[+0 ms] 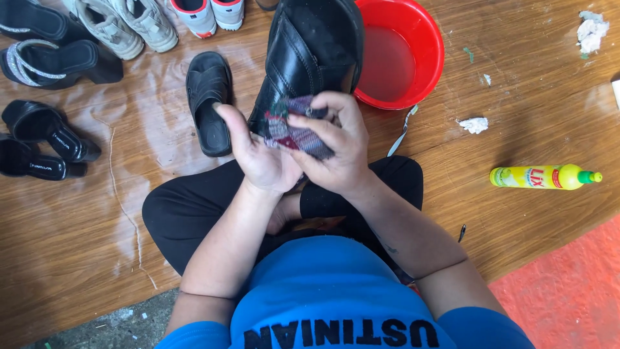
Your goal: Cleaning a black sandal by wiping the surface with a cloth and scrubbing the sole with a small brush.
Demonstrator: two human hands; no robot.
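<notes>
Black shoe (310, 58) and cloth (298, 132), both in hand, over the lap.

Left hand (258, 155) cups the shoe's lower end from beneath, fingers clasped on it. Right hand (336, 145) grips the patterned cloth, pressed to the shoe. Beyond the right hand: red basin (426, 39) of water. Just beyond the left hand: black sandal (208, 100) on the floor (77, 220). Well right of the right hand: yellow bottle (546, 176), lying flat.

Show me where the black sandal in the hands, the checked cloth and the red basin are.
black sandal (310, 52), head view, on its upper strap.
checked cloth (300, 132), head view, on its middle fold.
red basin (429, 39), head view, on its right rim.
</notes>
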